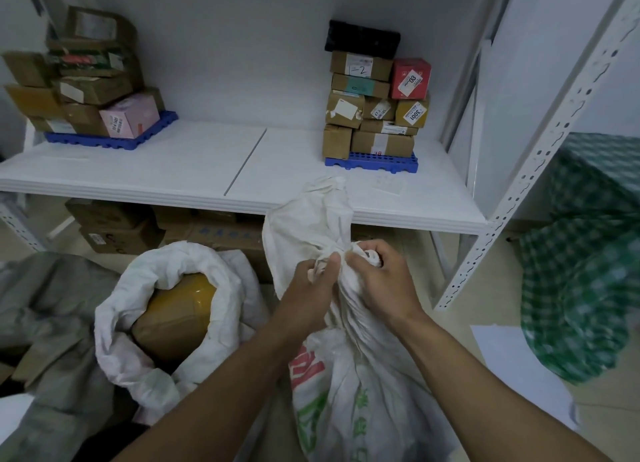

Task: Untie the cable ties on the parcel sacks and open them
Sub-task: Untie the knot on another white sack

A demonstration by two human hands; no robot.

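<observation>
Tied parcel sack (349, 375): white woven, red and green print, upright on the floor before the shelf (207, 170), neck bunched. Left hand (308, 288) and right hand (381, 281) both pinch the gathered neck, fingers curled into the cloth; the cable tie itself cannot be made out. Open parcel sack (138, 323): just left, mouth rolled down, brown parcel (173, 316) inside. Shelf carries two box stacks on blue pallets (372, 161). Green checked sack (585, 271): far right.
</observation>
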